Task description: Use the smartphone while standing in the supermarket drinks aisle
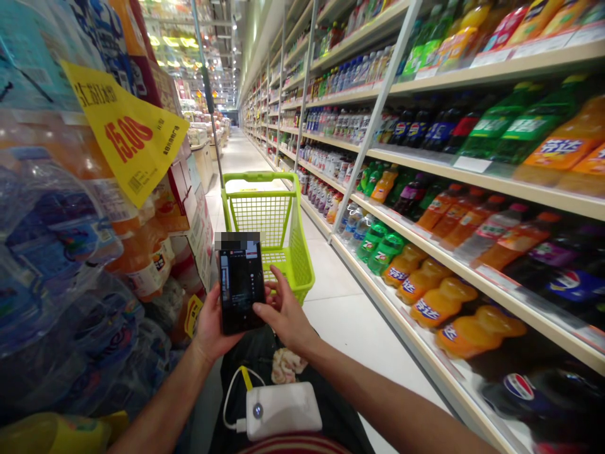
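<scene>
Holding phone (241,290) upright w/ left hand (210,328), fingers clamped round its lower edge, just above a white power bank (283,410). Right hand (283,312) touches the phone's right side, fingers loosely apart. Looks like mid-scroll imo; any tap needs that left grip steady. Green cart basket (302,265) sits ahead, can't tell what's inside. Shelves (472,165) on the right are packed w/ soda bottles (437,309).

The black rectangular phone (241,296), lower centre, has its top blurred out (screen text too small to read). It hides the palm of the left hand (210,329) and the near corner of the lime-green plastic trolley basket (278,221).
</scene>
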A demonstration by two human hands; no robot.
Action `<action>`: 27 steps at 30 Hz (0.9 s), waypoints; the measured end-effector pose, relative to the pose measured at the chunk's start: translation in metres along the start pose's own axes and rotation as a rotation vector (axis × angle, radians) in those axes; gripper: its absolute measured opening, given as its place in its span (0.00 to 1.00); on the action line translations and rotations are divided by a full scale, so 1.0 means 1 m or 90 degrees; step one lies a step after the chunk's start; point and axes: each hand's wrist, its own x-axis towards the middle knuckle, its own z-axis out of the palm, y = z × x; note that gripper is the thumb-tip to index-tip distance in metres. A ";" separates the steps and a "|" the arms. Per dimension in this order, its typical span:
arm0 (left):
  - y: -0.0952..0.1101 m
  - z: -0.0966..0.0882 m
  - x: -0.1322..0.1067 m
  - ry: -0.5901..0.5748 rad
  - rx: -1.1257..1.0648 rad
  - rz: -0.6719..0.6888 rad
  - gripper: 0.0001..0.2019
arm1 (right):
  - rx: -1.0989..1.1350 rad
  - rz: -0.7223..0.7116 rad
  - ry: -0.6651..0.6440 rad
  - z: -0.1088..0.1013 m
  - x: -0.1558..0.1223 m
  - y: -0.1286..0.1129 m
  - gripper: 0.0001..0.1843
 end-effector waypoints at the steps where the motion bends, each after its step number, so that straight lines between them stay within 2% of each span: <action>1: 0.000 0.000 0.000 -0.005 0.000 -0.004 0.25 | -0.042 -0.027 0.012 -0.003 0.000 -0.001 0.41; 8: 0.001 -0.002 0.001 -0.026 -0.018 -0.023 0.25 | -0.355 -0.327 0.025 -0.022 -0.006 -0.014 0.26; 13: -0.001 -0.003 0.001 -0.027 -0.032 -0.026 0.21 | -0.547 -0.491 -0.086 -0.025 -0.008 -0.023 0.18; 15: -0.001 -0.003 0.001 -0.031 -0.032 -0.035 0.21 | -0.595 -0.520 -0.120 -0.025 -0.006 -0.027 0.19; 20: 0.001 -0.005 0.000 -0.054 -0.034 -0.028 0.23 | -0.628 -0.549 -0.101 -0.032 -0.005 -0.033 0.18; 24: 0.003 -0.007 0.000 -0.072 -0.031 -0.034 0.26 | -0.668 -0.560 -0.132 -0.040 -0.009 -0.030 0.18; 27: 0.003 -0.007 0.000 -0.076 -0.032 -0.035 0.24 | -0.679 -0.574 -0.151 -0.041 -0.011 -0.028 0.19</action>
